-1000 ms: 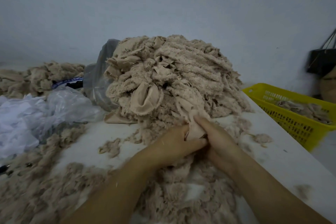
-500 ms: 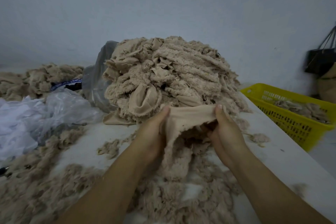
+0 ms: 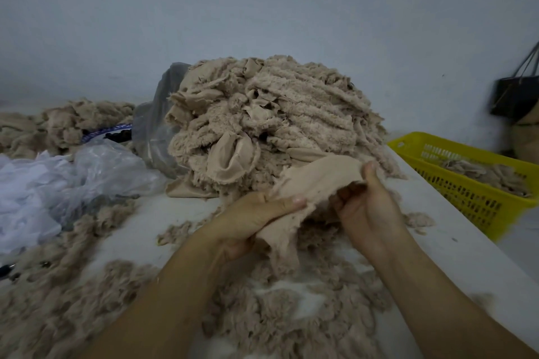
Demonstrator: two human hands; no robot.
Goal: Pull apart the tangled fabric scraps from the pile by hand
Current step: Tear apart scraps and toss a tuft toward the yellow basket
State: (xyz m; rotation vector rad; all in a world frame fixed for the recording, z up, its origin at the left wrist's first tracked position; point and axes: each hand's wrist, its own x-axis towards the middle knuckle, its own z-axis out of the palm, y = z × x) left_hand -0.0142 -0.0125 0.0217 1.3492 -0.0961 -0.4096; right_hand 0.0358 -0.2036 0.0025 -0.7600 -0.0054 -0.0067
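Observation:
A tall pile of tangled beige fabric scraps [image 3: 271, 122] stands on the white table [image 3: 455, 259], straight ahead. In front of it I hold one beige scrap [image 3: 315, 181] stretched between both hands. My left hand [image 3: 253, 221] grips its lower left end, thumb lying across the cloth. My right hand [image 3: 364, 207] pinches its upper right end, thumb up on the edge. A frayed tail of the scrap hangs down below my left hand.
Loose beige fluff [image 3: 291, 315] covers the near table. Crumpled clear plastic bags [image 3: 67, 183] lie at left, with more scraps [image 3: 67, 125] behind. A yellow basket [image 3: 472, 183] holding scraps sits off the right edge. A dark bag [image 3: 513, 96] hangs on the wall.
Both hands have drawn one scrap out of the pile's foot, lifted it and spread it. My right hand has moved right and up, my left hand has dropped lower.

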